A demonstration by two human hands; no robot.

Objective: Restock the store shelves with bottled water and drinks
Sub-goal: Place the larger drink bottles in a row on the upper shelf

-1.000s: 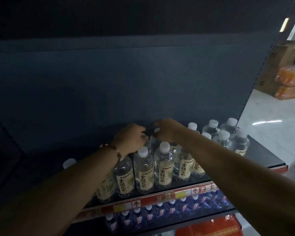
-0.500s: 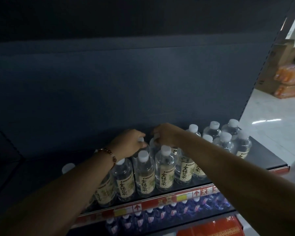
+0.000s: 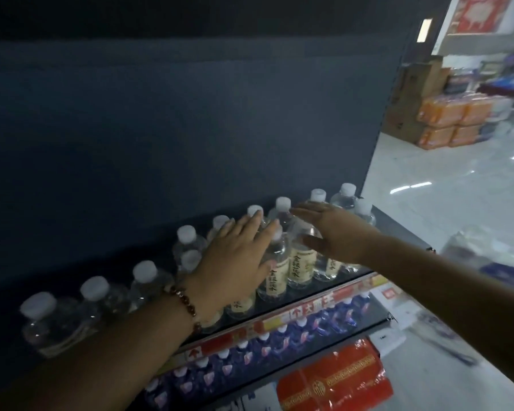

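Left hand point(image 3: 235, 256) flat over upright bottles point(image 3: 275, 271); caps up

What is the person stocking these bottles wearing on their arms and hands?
Both forearms are bare, with no sleeves in view and no gloves on either hand. The left hand has a bracelet of round, dark reddish-brown beads around its wrist. The right hand and its wrist show no jewellery or watch. No rings can be made out on the fingers of either hand.

Dim shelf point(image 3: 398, 229), bright aisle floor point(image 3: 428, 161) right, motion blur, wide-angle warp.
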